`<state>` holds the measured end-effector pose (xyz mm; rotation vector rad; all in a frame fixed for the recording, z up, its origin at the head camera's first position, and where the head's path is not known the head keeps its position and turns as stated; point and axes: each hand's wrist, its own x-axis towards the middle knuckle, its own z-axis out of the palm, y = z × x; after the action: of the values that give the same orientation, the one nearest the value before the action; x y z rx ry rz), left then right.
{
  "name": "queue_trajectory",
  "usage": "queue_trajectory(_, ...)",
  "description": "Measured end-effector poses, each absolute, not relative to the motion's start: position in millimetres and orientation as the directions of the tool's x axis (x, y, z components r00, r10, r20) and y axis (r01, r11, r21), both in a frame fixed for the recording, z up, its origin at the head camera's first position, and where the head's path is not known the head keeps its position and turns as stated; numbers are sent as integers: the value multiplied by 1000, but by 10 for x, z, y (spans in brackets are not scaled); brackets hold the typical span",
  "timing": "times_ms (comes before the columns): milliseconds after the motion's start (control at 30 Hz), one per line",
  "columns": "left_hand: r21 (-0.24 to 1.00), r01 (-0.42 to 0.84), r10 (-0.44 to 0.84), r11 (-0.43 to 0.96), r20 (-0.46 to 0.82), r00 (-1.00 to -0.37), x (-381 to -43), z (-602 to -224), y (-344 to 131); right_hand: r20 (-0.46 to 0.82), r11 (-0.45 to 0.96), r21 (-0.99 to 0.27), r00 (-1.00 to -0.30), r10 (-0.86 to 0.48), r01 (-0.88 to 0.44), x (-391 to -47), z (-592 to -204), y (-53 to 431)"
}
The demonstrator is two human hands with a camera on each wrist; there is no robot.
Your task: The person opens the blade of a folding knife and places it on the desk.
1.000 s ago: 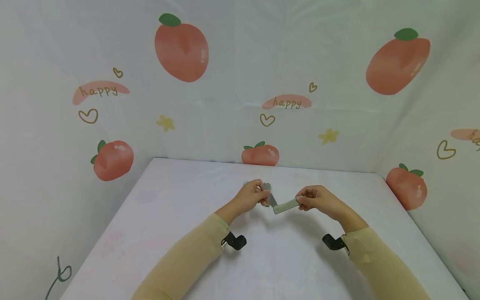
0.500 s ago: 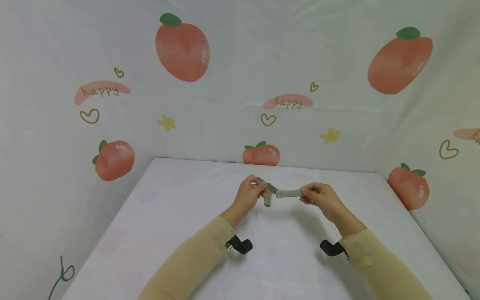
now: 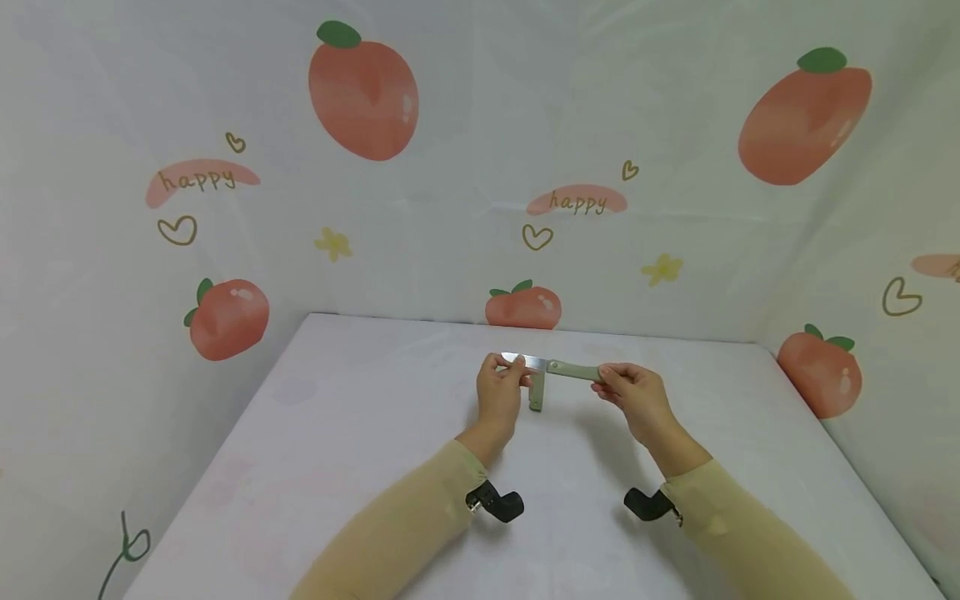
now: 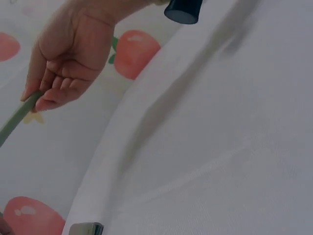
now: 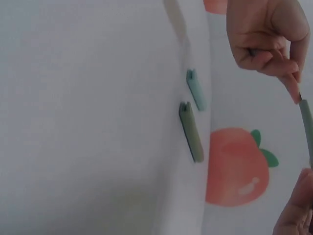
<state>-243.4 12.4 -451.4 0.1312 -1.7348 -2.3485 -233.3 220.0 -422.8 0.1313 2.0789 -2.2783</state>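
In the head view, a folding knife [image 3: 576, 370] with a pale green handle is held level above the table, its shiny blade [image 3: 534, 362] unfolded almost in line with the handle. My left hand [image 3: 498, 400] pinches the blade between thumb and fingers. My right hand [image 3: 636, 396] grips the far end of the handle. From the right wrist view, the left hand [image 5: 269, 36] appears at the top and part of the right hand [image 5: 298, 203] at the lower right, with the handle [image 5: 307, 125] between them. The left wrist view has the right hand [image 4: 73, 54] pinching the handle [image 4: 19, 115].
Two folded green knives lie on the white table [image 5: 98, 117] in the right wrist view: an olive one [image 5: 191, 132] and a bluish one [image 5: 196, 90]. In the head view, one folded knife [image 3: 536, 396] shows beneath the held one. A printed curtain [image 3: 465, 167] stands behind the table.
The handle has swung up from a sharp angle to nearly straight with the blade. Both hands have risen slightly. A folded knife on the table has come into sight below them.
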Motion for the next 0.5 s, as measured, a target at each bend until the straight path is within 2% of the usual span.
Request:
queue_trajectory(267,989,52,-92,-141,40,-995,-2467,-4544,-36,6,31,-999,-997,-73,-9,-2396,-4262,2356)
queue_trajectory(500,998,29,-31,-64,27,-999,-2531,-4533,-195,-16,218,-975,-978,-210,-31,-2394,-4195,2477)
